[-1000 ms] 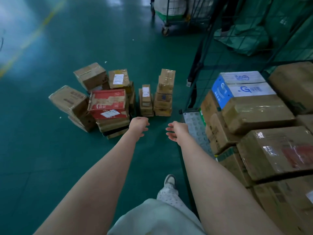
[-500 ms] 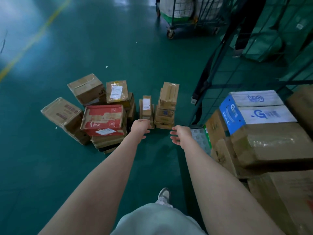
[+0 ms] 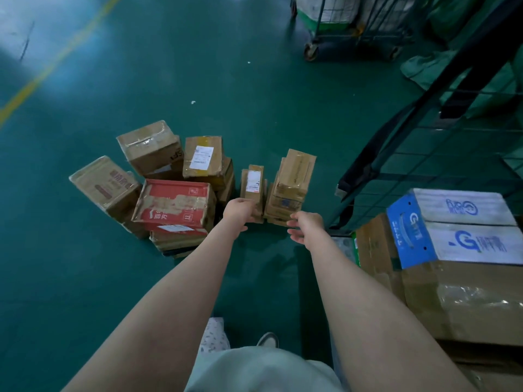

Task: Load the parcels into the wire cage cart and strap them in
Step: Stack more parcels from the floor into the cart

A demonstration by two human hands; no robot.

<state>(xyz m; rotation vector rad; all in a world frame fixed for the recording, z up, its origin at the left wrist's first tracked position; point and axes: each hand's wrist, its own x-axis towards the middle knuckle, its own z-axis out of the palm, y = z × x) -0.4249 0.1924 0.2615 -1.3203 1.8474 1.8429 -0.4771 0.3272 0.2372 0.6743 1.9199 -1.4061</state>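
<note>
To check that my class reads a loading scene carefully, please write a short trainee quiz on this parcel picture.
1. True or false: the red cardboard box lies on the green floor, outside the wire cage cart.
2. What does the right hand hold?
3. The left hand reaches toward which? A. the narrow brown cardboard box with a white label; B. the red cardboard box; C. the wire cage cart.

Key: 1 true; 2 nothing; 3 A.
</note>
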